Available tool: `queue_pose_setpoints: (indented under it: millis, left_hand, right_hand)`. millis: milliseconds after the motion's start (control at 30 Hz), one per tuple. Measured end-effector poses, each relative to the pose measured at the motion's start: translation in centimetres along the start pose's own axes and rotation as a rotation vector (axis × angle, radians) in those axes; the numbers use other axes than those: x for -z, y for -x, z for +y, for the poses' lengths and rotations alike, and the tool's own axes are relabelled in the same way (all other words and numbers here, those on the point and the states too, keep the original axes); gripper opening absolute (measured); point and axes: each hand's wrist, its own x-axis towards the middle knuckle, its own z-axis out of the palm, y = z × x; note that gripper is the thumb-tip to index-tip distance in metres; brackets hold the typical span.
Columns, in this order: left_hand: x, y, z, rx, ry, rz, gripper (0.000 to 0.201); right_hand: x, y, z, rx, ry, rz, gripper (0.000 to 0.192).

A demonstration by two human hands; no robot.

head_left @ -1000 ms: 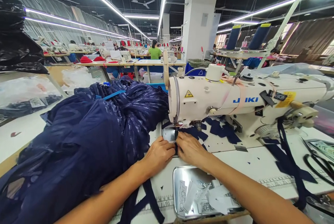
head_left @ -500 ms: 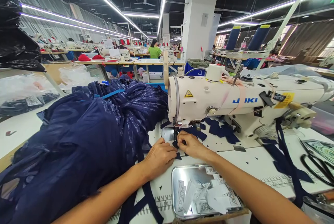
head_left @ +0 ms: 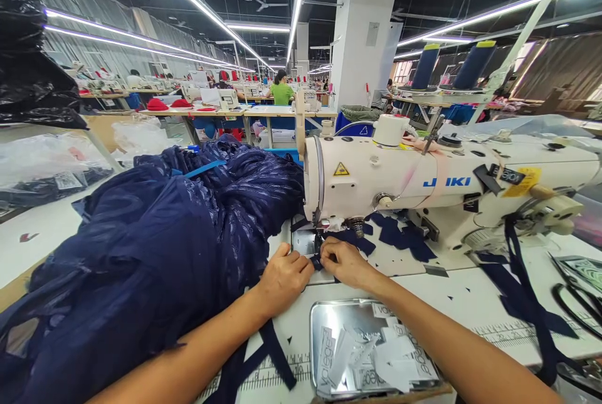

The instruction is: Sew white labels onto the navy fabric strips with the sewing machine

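Note:
In the head view, my right hand (head_left: 347,261) pinches a small navy fabric piece (head_left: 316,262) beside the needle area of a white sewing machine (head_left: 376,172). My left hand (head_left: 286,280) is closed, its fingers curled at the left edge of that piece, thumb raised. What lies inside the left fingers is hidden. A shiny metal plate (head_left: 305,242) shows just beyond the hands. To the left of my left hand, a large heap of navy garments (head_left: 188,222) reaches up to the machine head. Navy straps (head_left: 277,354) hang below my left wrist.
A metal tray (head_left: 314,354) of printed white labels sits in front of my right forearm. Navy scraps (head_left: 399,238) lie under the machine arm. Black-handled scissors (head_left: 574,303) and a long navy strip (head_left: 527,291) are at right. Other workstations and a person (head_left: 281,91) are farther back.
My left hand has shifted slightly left and its thumb has lifted. A navy corner below its fingers is no longer visible. My right hand stays near the needle, and the view has moved slightly.

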Motion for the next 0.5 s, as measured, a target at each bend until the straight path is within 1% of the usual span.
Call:
queue_pose_setpoints:
  millis: [233, 367, 500]
  left_hand:
    - [-0.03, -0.38, 0.42, -0.094, -0.078, -0.079, 0.026]
    - [0.07, -0.35, 0.55, -0.099, -0.086, -0.102, 0.024]
    - [-0.10, -0.27, 0.70, -0.093, -0.084, -0.125, 0.023]
  right_hand:
    - [0.02, 0.15, -0.18, 0.020, 0.053, 0.012, 0.017]
    - [0.29, 0.36, -0.48, 0.053, 0.113, 0.003, 0.017]
    - [0.90, 0.65, -0.67, 0.072, 0.108, -0.029, 0.015]
